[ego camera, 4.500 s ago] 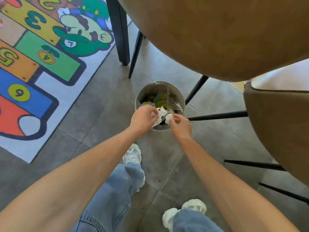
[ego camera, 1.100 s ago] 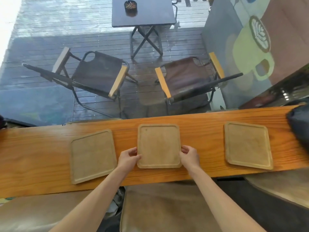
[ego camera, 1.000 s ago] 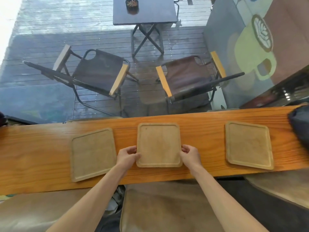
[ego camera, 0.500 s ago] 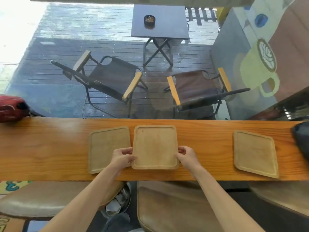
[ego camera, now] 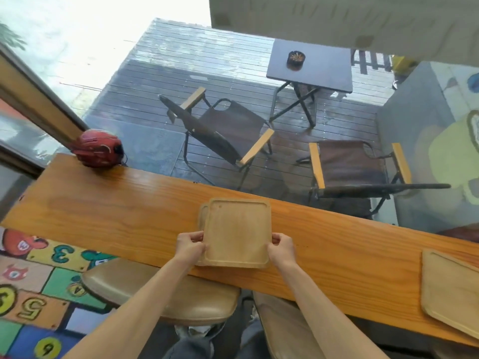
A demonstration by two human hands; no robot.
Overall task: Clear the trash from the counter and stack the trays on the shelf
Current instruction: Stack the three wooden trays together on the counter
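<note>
Trays of pale, matte wood were what I had in front of me: the top tray (ego camera: 237, 233), a rounded-corner square with a shallow raised rim, sat over a second tray (ego camera: 202, 221) of the same make, of which only a thin strip showed along the left edge. Whether the upper one lay flat on the lower or was just lifted off it, I could not tell. My left hand (ego camera: 190, 246) pinched the near left corner of the top tray, fingers curled around the rim, and my right hand (ego camera: 281, 248) gripped the near right corner the same way. Both trays lay over the long wooden counter (ego camera: 116, 218), a glossy orange-brown plank with streaky grain. A third tray (ego camera: 451, 294), also pale wood with a lipped edge, rested well apart at the far right of the counter, partly cut off by the frame. At the far left end sat a rounded red helmet (ego camera: 98, 149) with a shiny shell. Below the counter's near edge were tan padded stool seats (ego camera: 160, 294), smooth and leathery.
</note>
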